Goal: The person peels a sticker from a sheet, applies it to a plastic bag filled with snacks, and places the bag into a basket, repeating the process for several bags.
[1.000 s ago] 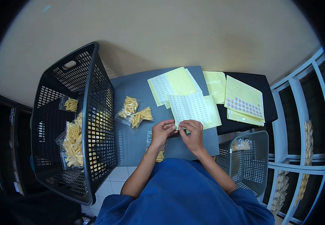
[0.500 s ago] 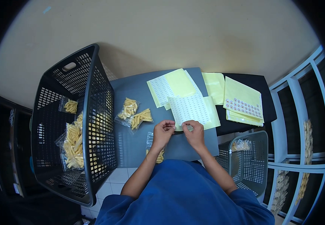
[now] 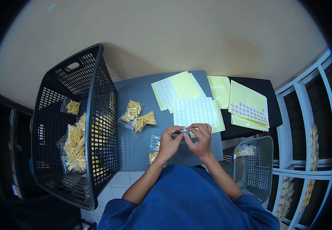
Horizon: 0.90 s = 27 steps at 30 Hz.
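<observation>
My left hand (image 3: 169,142) and my right hand (image 3: 199,140) meet at the fingertips in front of the label sheets. Both are closed in a pinch around something small and whitish, too small to make out. Just beyond them a sheet of small printed labels (image 3: 192,111) lies on yellow backing sheets. A clear bag of yellow sticks (image 3: 153,155) lies beside my left wrist, partly hidden by my forearm. Two more bags, one upper (image 3: 132,110) and one lower (image 3: 144,121), rest on the grey table (image 3: 131,153) to the left.
A large dark basket (image 3: 93,126) lies tipped at the left with several filled bags inside. Yellow sheets with round stickers (image 3: 249,103) are on the black surface at the right. Below them stands a greenish basket (image 3: 267,165) holding a bag. Metal shelving (image 3: 302,103) borders the right side.
My hands have come together at the fingertips, with something small between them. The front label sheet now lies straighter and flatter, away from my fingers.
</observation>
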### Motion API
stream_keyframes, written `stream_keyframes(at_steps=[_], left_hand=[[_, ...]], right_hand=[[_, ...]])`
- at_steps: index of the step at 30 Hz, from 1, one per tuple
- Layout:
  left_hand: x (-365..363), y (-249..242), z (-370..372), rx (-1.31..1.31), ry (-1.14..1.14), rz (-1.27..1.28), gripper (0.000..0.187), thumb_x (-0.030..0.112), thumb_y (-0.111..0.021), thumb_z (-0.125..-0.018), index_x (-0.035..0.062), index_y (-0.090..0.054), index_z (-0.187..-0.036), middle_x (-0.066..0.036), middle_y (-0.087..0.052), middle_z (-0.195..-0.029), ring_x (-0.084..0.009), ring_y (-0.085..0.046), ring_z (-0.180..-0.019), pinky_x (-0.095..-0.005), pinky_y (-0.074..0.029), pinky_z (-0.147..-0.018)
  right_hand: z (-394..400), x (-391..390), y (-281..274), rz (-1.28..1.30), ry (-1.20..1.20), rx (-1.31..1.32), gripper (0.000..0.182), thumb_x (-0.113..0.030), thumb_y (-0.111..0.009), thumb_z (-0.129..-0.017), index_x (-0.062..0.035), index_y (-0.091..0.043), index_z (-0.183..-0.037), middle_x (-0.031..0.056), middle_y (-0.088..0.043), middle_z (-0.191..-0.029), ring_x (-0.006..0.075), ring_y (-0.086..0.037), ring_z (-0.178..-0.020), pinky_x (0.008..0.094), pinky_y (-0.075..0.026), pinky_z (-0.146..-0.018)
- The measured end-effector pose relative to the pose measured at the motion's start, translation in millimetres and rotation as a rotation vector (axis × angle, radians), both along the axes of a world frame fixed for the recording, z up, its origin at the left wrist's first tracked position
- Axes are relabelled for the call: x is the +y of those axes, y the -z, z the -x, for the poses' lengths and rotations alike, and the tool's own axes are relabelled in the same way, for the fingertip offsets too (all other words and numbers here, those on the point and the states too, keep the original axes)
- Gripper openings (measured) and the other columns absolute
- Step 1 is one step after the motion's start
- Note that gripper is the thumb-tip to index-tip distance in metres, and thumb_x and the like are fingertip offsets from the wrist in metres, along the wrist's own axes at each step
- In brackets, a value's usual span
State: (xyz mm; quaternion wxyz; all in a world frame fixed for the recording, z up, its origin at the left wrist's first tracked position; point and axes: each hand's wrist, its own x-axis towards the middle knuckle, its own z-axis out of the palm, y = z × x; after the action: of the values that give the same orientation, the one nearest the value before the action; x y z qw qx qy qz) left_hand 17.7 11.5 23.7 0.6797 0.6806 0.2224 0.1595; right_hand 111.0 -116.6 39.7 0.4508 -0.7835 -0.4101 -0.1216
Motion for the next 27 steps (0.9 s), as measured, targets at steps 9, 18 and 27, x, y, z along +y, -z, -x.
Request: stream_keyframes(at_steps=[9, 18, 27], left_hand=[[3.2, -3.4, 10.2, 0.01, 0.006, 0.014, 0.028, -0.006, -0.059, -0.086, -0.0002, -0.072, -0.11, -0.007, -0.064, -0.112, -0.0126, -0.061, -0.095, -0.0245, -0.049, -0.075], [45.9, -5.5, 78.1, 0.495, -0.166, -0.728, 0.038, 0.015, -0.071, -0.086, -0.0018, -0.067, -0.12, -0.015, -0.069, -0.106, -0.0241, -0.066, -0.092, -0.0344, -0.053, -0.079], [50.9, 41.0, 72.7, 0.329, -0.166, 0.007, 0.029, 0.012, -0.072, -0.091, -0.0062, -0.069, -0.113, -0.012, -0.074, -0.094, -0.0166, -0.071, -0.084, -0.0308, -0.057, -0.074]], right_hand=[[-2.5, 5.9, 4.8, -0.123, -0.118, 0.552, 0.01, -0.006, -0.075, -0.083, 0.0009, -0.072, -0.089, 0.0111, -0.069, -0.093, 0.0227, -0.067, -0.09, 0.0327, -0.051, -0.083], [-3.0, -18.8, 21.6, -0.102, -0.119, 0.655, 0.007, -0.004, -0.075, -0.086, -0.0008, -0.073, -0.092, 0.0071, -0.068, -0.097, 0.0164, -0.064, -0.093, 0.0294, -0.049, -0.085], [10.6, -21.4, 32.5, -0.055, -0.112, 0.842, 0.011, -0.011, -0.079, -0.084, -0.0054, -0.077, -0.093, 0.0093, -0.064, -0.119, 0.02, -0.06, -0.112, 0.0339, -0.047, -0.095]])
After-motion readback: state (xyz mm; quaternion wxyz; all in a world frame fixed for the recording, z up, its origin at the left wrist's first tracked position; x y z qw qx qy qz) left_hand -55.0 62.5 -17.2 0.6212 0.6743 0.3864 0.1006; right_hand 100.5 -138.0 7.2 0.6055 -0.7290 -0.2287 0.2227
